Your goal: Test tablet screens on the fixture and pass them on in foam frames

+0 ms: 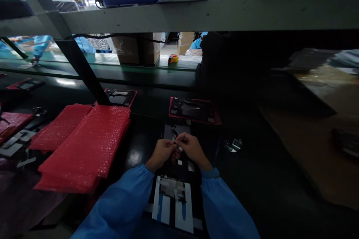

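Note:
My left hand (164, 152) and my right hand (191, 148) meet over a dark, flat device assembly (183, 167), fingertips pinched close together. What they pinch is too small and dim to name. A short black strip (174, 132) lies just beyond the fingertips on the grey part of the assembly. Nearer to me, between my blue sleeves, is an opened tablet-like unit (183, 214) with white panels, blue strips and a circuit board (171, 188) across its top.
Red bubble-wrap pouches (86, 142) are stacked at left. Another dark device (192, 109) lies on red wrap ahead. A small shiny part (233, 145) sits at right, near a cardboard sheet (314, 153). Overhead runs a shelf beam (196, 16); a slanted post (81, 67) stands left.

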Demonstrator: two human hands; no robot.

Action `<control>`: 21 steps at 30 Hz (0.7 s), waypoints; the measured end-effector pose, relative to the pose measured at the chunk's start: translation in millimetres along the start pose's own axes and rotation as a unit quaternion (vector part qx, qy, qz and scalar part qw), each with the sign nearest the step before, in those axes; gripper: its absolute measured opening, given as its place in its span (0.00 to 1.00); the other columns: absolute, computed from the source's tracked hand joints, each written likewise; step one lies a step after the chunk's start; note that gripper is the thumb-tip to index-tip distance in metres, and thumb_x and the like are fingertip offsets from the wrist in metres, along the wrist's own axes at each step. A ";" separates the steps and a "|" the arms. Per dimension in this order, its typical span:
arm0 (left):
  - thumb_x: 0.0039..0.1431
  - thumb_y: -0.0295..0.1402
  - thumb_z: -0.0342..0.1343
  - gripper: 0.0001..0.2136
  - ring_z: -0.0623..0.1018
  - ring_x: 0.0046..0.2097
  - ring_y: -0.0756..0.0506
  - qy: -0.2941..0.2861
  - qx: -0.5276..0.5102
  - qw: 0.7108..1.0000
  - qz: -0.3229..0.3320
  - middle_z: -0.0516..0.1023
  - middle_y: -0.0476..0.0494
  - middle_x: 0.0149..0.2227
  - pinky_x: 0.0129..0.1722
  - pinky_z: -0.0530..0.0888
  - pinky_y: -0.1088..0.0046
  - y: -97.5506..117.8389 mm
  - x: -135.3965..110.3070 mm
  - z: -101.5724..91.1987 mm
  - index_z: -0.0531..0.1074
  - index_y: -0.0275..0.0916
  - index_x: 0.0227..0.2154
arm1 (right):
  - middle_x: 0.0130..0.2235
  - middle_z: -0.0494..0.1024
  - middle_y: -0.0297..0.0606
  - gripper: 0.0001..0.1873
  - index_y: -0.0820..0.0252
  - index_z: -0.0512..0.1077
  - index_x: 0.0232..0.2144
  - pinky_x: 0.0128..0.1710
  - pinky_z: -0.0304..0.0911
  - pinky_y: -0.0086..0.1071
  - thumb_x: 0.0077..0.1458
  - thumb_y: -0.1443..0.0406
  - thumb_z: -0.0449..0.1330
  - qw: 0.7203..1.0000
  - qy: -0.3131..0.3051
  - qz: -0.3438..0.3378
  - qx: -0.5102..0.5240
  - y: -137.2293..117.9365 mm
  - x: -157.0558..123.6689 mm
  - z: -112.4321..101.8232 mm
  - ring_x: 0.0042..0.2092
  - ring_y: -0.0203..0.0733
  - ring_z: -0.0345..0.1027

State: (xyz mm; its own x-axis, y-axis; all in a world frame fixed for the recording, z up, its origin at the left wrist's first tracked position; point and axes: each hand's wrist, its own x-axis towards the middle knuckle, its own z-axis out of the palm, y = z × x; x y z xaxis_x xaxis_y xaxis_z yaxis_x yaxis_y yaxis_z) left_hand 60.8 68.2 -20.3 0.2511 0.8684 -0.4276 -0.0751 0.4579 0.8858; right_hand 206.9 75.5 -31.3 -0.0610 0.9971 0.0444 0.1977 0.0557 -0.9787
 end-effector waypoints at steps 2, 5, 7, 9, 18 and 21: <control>0.56 0.30 0.60 0.09 0.75 0.20 0.51 0.003 0.009 1.000 0.010 0.77 0.46 0.20 0.20 0.71 0.78 -2.2 0.3 0.2 0.72 0.33 0.21 | 0.25 0.75 0.34 0.12 0.58 0.71 0.26 0.32 0.64 0.34 0.46 0.56 0.63 1.000 0.001 0.006 -0.004 -1.9 -0.7 1.3 0.30 0.41 0.69; 0.56 0.34 0.59 0.11 0.73 0.18 0.51 0.010 0.032 0.999 0.031 0.75 0.47 0.19 0.18 0.69 0.77 -6.2 1.5 0.6 0.72 0.34 0.21 | 0.26 0.75 0.35 0.12 0.58 0.72 0.27 0.32 0.65 0.34 0.45 0.55 0.63 1.000 0.008 0.020 -0.010 -3.3 -1.4 3.6 0.30 0.42 0.70; 0.55 0.34 0.58 0.12 0.73 0.19 0.49 0.019 0.057 0.997 0.049 0.75 0.46 0.19 0.19 0.70 0.75 -7.7 3.1 -0.2 0.73 0.35 0.20 | 0.27 0.76 0.35 0.13 0.57 0.71 0.28 0.32 0.66 0.34 0.46 0.55 0.63 0.999 0.030 0.040 -0.015 -2.2 -1.5 2.6 0.31 0.42 0.71; 0.53 0.34 0.60 0.10 0.76 0.23 0.46 0.047 0.086 0.992 0.079 0.76 0.44 0.21 0.25 0.75 0.70 -7.8 5.5 -2.8 0.75 0.35 0.21 | 0.30 0.77 0.37 0.14 0.57 0.71 0.31 0.30 0.66 0.34 0.48 0.53 0.61 0.994 0.076 0.071 -0.026 0.0 -1.8 -2.8 0.31 0.42 0.71; 0.54 0.29 0.58 0.17 0.76 0.53 0.38 0.253 0.192 0.904 0.285 0.78 0.33 0.49 0.58 0.70 0.55 -17.4 24.7 -19.4 0.74 0.34 0.48 | 0.37 0.78 0.43 0.20 0.59 0.67 0.44 0.21 0.64 0.30 0.50 0.57 0.63 0.957 0.185 0.222 -0.006 -6.8 -17.0 -43.3 0.29 0.42 0.73; 0.57 0.30 0.56 0.16 0.76 0.53 0.40 0.241 0.181 0.914 0.272 0.77 0.34 0.50 0.57 0.71 0.58 -21.4 25.6 -18.1 0.72 0.34 0.49 | 0.29 0.76 0.37 0.17 0.58 0.69 0.41 0.19 0.61 0.29 0.49 0.58 0.63 0.960 0.155 0.231 0.019 -13.9 -23.1 -38.7 0.25 0.41 0.70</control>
State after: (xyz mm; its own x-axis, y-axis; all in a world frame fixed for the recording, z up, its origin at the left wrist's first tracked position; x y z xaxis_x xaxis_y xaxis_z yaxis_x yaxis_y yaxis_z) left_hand 51.4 84.0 -53.5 -0.1894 0.9716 0.1416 0.2843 -0.0838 0.9551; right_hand 243.4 53.7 -10.9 0.3203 0.8823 -0.3448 0.0977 -0.3928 -0.9144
